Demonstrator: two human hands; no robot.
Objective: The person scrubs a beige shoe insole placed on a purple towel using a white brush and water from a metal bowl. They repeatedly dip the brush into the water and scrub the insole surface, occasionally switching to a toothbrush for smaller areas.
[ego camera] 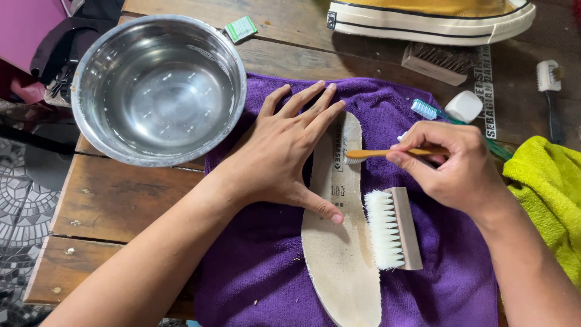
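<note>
Pinching slim bamboo-handled toothbrush (387, 153) in right hand (451, 166), left hand (284, 154) spread flat, pinning pale beige shoe insole (342, 254) mid-frame on purple microfibre cloth (260, 266); best scrubbing short, light strokes, keeping insole pinned.
</note>
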